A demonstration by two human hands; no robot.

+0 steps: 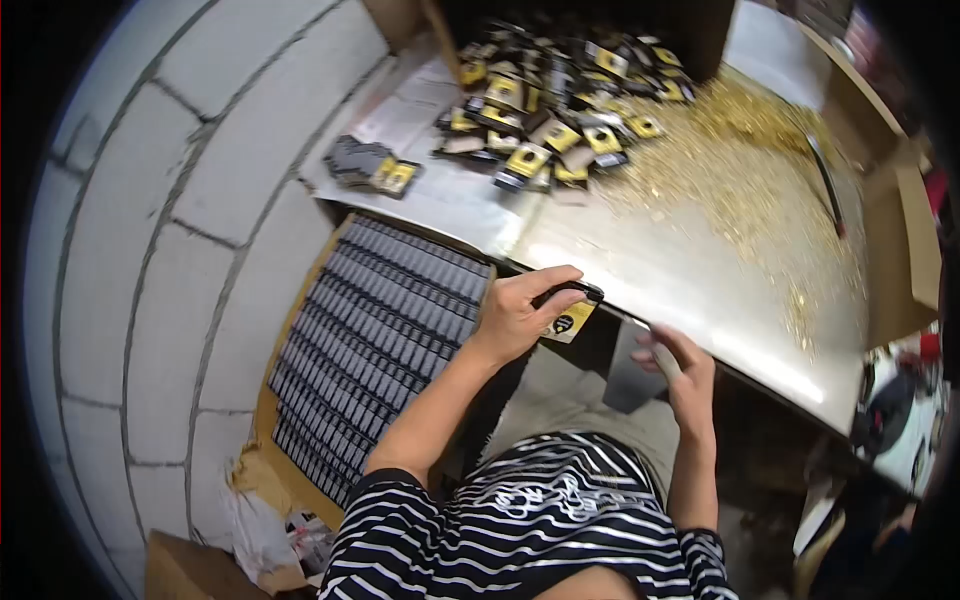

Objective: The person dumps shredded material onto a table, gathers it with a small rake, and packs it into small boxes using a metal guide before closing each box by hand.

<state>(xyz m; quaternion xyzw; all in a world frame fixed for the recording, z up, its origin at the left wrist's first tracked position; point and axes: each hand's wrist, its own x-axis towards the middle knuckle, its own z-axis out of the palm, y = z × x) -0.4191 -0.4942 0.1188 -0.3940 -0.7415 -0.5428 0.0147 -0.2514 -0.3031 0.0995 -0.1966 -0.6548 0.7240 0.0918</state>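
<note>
My left hand (pixel 520 315) is closed around a small black-and-yellow packet (pixel 568 318) by its dark upper edge, just in front of the table edge. The packet's yellow face with a black round mark shows below my fingers. To the right, my right hand (pixel 682 375) is apart from the packet, slightly blurred, its fingers partly bent and spread with nothing visible between them. A dark grey flat surface (pixel 632 375) shows beyond its fingertips. Left of my left hand stands a cardboard box (pixel 262 415) holding packed rows of grey-and-black pieces (pixel 375 340).
On the metal-topped table (pixel 640 255) lies a heap of black-and-yellow packets (pixel 530 160). Gold-coloured scraps (pixel 740 180) spread right of it, near a long dark tool (pixel 828 185). A fanned row of packets (pixel 370 165) lies at the left corner. A block wall (pixel 150 260) rises at left.
</note>
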